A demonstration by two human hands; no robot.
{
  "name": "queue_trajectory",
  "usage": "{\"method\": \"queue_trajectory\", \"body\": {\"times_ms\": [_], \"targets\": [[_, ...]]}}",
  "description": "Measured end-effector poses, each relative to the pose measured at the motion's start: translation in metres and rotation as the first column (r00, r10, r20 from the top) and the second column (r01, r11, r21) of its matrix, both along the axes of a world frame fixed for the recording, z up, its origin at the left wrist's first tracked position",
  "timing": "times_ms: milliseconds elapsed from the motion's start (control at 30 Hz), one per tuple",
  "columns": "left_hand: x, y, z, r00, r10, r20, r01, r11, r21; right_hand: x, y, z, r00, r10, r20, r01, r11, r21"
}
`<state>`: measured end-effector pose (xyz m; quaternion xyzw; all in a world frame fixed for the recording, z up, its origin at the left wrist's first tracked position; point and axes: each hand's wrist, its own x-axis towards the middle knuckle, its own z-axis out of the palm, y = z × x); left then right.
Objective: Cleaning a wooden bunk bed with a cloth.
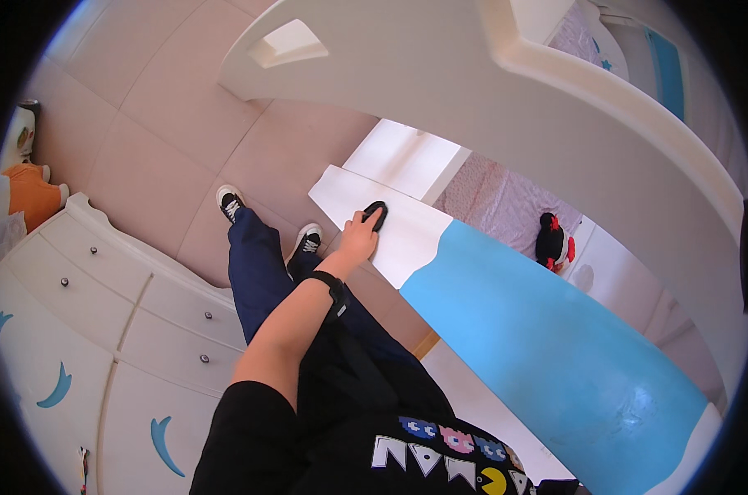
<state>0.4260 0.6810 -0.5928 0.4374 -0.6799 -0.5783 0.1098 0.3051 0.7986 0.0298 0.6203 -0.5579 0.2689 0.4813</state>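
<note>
My left hand (pixel 363 235), with a black band on its wrist, is over the white end of a long blue-and-white panel (pixel 510 303). Its fingers hold a small black oval object (pixel 379 213) down on that surface. The hand partly covers the object, so I cannot tell what kind it is. My right hand is out of view.
A large curved white furniture panel (pixel 411 74) arches overhead. Beyond the blue panel, a plush penguin (pixel 552 241) lies by pale bedding (pixel 498 198). A white cabinet (pixel 182 297) with round knobs is at left, near an orange-and-white figure (pixel 32 192).
</note>
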Motion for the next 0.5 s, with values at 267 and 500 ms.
{"method": "queue_trajectory", "body": {"times_ms": [267,500], "targets": [[0.009,0.012,0.0,0.973,-0.106,0.204,0.058,0.972,0.23,0.001,-0.002,0.001,1.0,0.009,-0.011,-0.01,1.0,-0.014],[0.018,0.022,0.064,0.973,-0.135,0.189,0.053,0.921,0.386,0.007,-0.007,0.003,0.997,0.069,-0.017,-0.07,0.996,-0.049]]}}
